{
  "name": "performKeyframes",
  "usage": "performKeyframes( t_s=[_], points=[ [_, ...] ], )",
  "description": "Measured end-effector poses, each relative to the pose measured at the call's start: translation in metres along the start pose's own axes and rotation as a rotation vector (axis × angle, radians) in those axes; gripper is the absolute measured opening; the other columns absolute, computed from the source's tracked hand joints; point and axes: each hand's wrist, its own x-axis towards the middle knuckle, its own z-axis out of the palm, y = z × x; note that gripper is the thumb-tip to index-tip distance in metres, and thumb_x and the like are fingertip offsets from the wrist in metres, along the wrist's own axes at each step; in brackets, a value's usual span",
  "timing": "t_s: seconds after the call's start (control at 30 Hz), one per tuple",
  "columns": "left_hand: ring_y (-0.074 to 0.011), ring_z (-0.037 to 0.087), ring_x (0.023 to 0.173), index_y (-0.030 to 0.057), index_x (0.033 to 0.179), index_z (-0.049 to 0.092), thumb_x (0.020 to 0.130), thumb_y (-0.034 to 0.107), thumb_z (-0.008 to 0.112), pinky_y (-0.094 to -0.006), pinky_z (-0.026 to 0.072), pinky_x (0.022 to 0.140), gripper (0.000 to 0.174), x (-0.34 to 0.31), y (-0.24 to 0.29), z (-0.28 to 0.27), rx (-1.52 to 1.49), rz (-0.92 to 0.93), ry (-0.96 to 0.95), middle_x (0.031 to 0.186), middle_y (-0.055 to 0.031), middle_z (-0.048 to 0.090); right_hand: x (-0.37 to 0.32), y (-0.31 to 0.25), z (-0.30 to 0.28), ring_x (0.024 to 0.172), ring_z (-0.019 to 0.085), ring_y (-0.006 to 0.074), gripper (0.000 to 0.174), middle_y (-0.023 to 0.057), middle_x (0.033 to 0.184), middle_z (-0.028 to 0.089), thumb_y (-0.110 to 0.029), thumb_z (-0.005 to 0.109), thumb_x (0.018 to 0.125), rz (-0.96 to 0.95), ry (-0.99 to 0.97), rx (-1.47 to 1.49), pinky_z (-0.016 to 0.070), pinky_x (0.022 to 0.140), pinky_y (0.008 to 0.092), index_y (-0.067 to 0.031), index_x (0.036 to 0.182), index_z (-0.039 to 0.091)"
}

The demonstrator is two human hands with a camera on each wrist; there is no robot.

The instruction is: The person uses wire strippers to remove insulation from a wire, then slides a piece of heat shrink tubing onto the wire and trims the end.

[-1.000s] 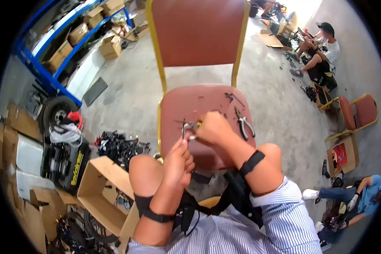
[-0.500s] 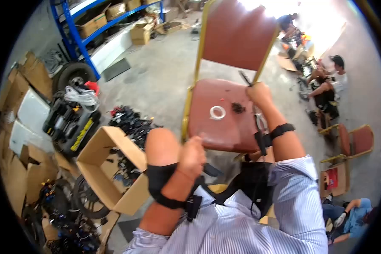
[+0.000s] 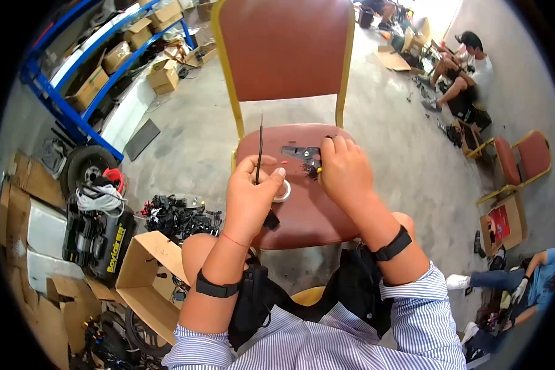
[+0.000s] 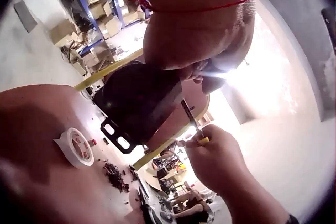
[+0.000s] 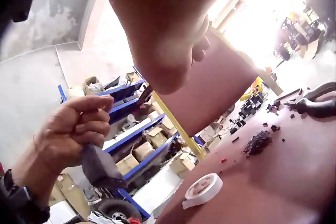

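Observation:
My left hand (image 3: 250,194) pinches a black cable (image 3: 260,148) that stands upright, its thin bare end on top. Below the palm hangs a dark block (image 5: 102,166); the left wrist view shows two slots at one end. My right hand (image 3: 349,166) grips a wire stripper (image 3: 299,152) with flat grey jaws and a bit of yellow (image 4: 203,141) by the grip. Both hands are over the chair seat (image 3: 314,216), apart from each other. Between them lie a white tape roll (image 3: 283,192) and a heap of black scraps (image 5: 258,143).
Pliers (image 5: 315,103) lie on the seat near the scraps. The chair's backrest (image 3: 283,49) rises behind. An open cardboard box (image 3: 148,271) and a pile of black parts (image 3: 182,216) are at the left. Other people sit on the floor at the right.
The hands were together over the seat, then apart, the right one far to the right with a dark tool. Now the right hand is back nearer the middle, and the left is raised with the cable upright.

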Motion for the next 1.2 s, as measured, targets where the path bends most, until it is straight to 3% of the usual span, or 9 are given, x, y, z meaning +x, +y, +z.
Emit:
performKeyframes(
  t_s=[0.1, 0.2, 0.43, 0.5, 0.6, 0.67, 0.77, 0.93, 1.2],
  points=[
    [-0.0013, 0.043, 0.058, -0.0052, 0.125, 0.064, 0.094, 0.009, 0.077, -0.0226, 0.0356, 0.052, 0.036, 0.022, -0.01, 0.017, 0.185, 0.022, -0.057, 0.064, 0.0078, 0.047, -0.007, 0.005, 0.008, 0.081, 0.057, 0.0278, 0.011, 0.0095, 0.085, 0.056, -0.014, 0.065, 0.084, 0.031, -0.037, 0.025, 0.0469, 0.074, 0.0398, -0.008, 0.087, 0.056],
    [-0.0017, 0.042, 0.057, -0.0056, 0.125, 0.065, 0.094, 0.009, 0.077, -0.0232, 0.0355, 0.051, 0.036, 0.04, -0.02, 0.027, 0.374, 0.065, -0.053, 0.063, 0.0075, 0.046, -0.011, 0.007, 0.016, 0.08, 0.056, 0.0258, 0.012, 0.0085, 0.085, 0.055, -0.014, 0.065, 0.083, 0.028, -0.064, 0.0, 0.0442, 0.072, 0.0382, -0.0085, 0.088, 0.056],
    [-0.0017, 0.045, 0.061, -0.0048, 0.117, 0.071, 0.098, 0.01, 0.074, -0.0211, 0.0357, 0.054, 0.025, 0.059, -0.054, 0.031, 0.331, 0.004, 0.026, 0.068, 0.0082, 0.05, -0.02, 0.013, 0.052, 0.082, 0.054, 0.0243, 0.01, 0.0062, 0.085, 0.053, -0.015, 0.061, 0.085, 0.065, -0.058, 0.033, 0.0433, 0.073, 0.0386, -0.0091, 0.091, 0.056],
    [-0.0014, 0.046, 0.063, -0.0032, 0.114, 0.071, 0.099, 0.011, 0.073, -0.0202, 0.0351, 0.055, 0.021, 0.06, -0.049, 0.031, 0.223, -0.099, 0.016, 0.071, 0.008, 0.053, -0.022, 0.017, 0.06, 0.084, 0.055, 0.0242, 0.01, 0.0053, 0.085, 0.054, -0.015, 0.06, 0.086, 0.039, 0.001, 0.039, 0.0435, 0.075, 0.0398, -0.0087, 0.093, 0.058],
    [-0.0018, 0.045, 0.059, 0.002, 0.11, 0.066, 0.104, 0.016, 0.066, -0.0197, 0.0337, 0.052, 0.015, 0.066, -0.041, 0.023, -0.087, -0.346, -0.025, 0.074, 0.0062, 0.055, -0.027, 0.029, 0.056, 0.089, 0.056, 0.0278, 0.017, 0.0071, 0.089, 0.057, -0.01, 0.064, 0.082, 0.158, -0.281, 0.085, 0.0447, 0.079, 0.042, -0.0069, 0.098, 0.06],
    [-0.0021, 0.045, 0.058, 0.0037, 0.11, 0.064, 0.105, 0.017, 0.064, -0.0203, 0.0332, 0.051, 0.014, 0.073, -0.051, -0.001, -0.128, -0.523, -0.232, 0.074, 0.0055, 0.056, -0.032, 0.044, 0.055, 0.09, 0.057, 0.0319, 0.022, 0.01, 0.091, 0.06, -0.005, 0.065, 0.078, 0.258, -0.289, 0.232, 0.0458, 0.08, 0.0439, -0.0055, 0.099, 0.062],
    [-0.002, 0.043, 0.059, 0.0047, 0.109, 0.064, 0.105, 0.017, 0.064, -0.0211, 0.0323, 0.052, 0.013, 0.085, -0.072, -0.006, -0.105, -0.697, -0.339, 0.073, 0.0059, 0.054, -0.036, 0.064, 0.057, 0.091, 0.059, 0.0373, 0.028, 0.0145, 0.093, 0.063, 0.001, 0.065, 0.073, 0.377, -0.308, 0.399, 0.0471, 0.081, 0.0468, -0.0038, 0.1, 0.063],
    [-0.0009, 0.045, 0.064, 0.005, 0.106, 0.066, 0.103, 0.013, 0.066, -0.0206, 0.0336, 0.055, 0.008, 0.089, -0.082, 0.008, 0.091, -0.522, -0.329, 0.078, 0.0075, 0.056, -0.031, 0.068, 0.051, 0.102, 0.061, 0.0419, 0.035, 0.0187, 0.099, 0.068, 0.011, 0.056, 0.075, 0.507, -0.424, 0.521, 0.0494, 0.089, 0.0471, -0.0005, 0.107, 0.067],
    [-0.0039, 0.055, 0.081, 0.0021, 0.109, 0.069, 0.1, 0.012, 0.071, -0.0213, 0.0448, 0.073, 0.013, 0.108, -0.07, 0.018, 0.153, -0.198, -0.341, 0.091, 0.0039, 0.065, -0.027, 0.074, 0.051, 0.101, 0.062, 0.0424, 0.035, 0.0198, 0.1, 0.068, 0.01, 0.059, 0.076, 0.552, -0.349, 0.577, 0.0505, 0.087, 0.046, -0.0003, 0.109, 0.067]
  ],
)
